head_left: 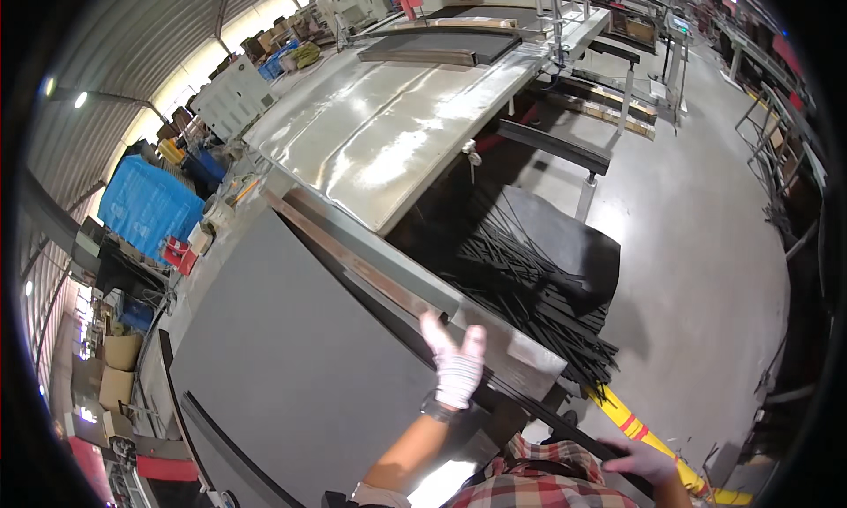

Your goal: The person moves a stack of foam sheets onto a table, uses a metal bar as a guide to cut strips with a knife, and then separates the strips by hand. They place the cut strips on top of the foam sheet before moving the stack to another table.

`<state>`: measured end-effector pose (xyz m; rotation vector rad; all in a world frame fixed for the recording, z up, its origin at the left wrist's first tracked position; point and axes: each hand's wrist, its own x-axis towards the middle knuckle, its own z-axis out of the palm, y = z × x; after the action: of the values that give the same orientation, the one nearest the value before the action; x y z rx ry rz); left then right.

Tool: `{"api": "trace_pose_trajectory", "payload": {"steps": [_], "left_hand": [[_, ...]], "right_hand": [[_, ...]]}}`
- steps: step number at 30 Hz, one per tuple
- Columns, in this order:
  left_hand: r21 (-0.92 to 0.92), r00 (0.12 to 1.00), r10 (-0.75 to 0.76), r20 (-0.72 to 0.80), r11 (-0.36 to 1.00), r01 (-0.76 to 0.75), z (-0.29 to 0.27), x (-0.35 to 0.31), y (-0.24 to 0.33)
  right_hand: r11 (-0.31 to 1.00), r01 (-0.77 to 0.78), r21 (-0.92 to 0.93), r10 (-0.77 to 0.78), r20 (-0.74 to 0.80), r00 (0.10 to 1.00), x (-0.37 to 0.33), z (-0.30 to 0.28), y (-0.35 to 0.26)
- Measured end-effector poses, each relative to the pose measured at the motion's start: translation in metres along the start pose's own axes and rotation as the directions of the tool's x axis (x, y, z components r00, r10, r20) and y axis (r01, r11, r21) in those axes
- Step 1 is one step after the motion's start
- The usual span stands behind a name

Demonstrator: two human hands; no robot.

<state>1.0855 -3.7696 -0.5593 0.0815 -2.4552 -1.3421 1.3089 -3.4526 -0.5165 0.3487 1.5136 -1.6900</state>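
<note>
My left hand (457,367), in a pale striped glove, is held over the near edge of a metal table. Its fingers are spread, with nothing visible between them. Under and beside it run a long brownish metal bar (353,263) and the edge of a large dark grey sheet (291,349). My right hand (642,462), also gloved, is low at the right, closed round a long black strip (556,422). The strip slants from near my left wrist down past my body. Whether its far end is loose is hidden by the left hand.
A shiny metal table (388,146) stretches ahead, with dark sheets (441,42) and bars at its far end. Many black strips (529,279) lie heaped below its right side. A yellow-and-red post (635,427) slants near my right hand. A blue cover (150,210) is at left.
</note>
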Motion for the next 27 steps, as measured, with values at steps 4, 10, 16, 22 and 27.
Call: {"api": "trace_pose_trajectory", "payload": {"steps": [4, 10, 16, 22, 27], "left_hand": [[0.599, 0.874, 0.248, 0.417, 0.649, -0.47, 0.046, -0.054, 0.056], [0.75, 0.721, -0.22, 0.657, 0.287, -0.596, 0.065, -0.151, 0.092], [0.741, 0.763, -0.015, 0.647, 0.247, -0.624, 0.094, -0.238, 0.092], [0.742, 0.824, 0.099, 0.558, 0.384, -0.549, 0.126, -0.256, 0.072], [0.667, 0.877, 0.234, 0.419, 0.576, -0.472, 0.118, -0.207, 0.021]], "right_hand": [[0.995, 0.025, -0.096, -0.014, 0.113, 0.993, 0.027, -0.009, 0.039], [0.987, 0.031, -0.157, -0.008, 0.144, 0.989, -0.01, -0.046, 0.134], [0.933, -0.086, -0.35, 0.157, 0.18, 0.971, -0.127, -0.083, 0.124], [0.996, -0.007, -0.086, 0.015, 0.087, 0.996, -0.127, -0.103, 0.187], [0.798, 0.194, -0.571, -0.215, 0.031, 0.976, -0.017, -0.09, 0.164]]}}
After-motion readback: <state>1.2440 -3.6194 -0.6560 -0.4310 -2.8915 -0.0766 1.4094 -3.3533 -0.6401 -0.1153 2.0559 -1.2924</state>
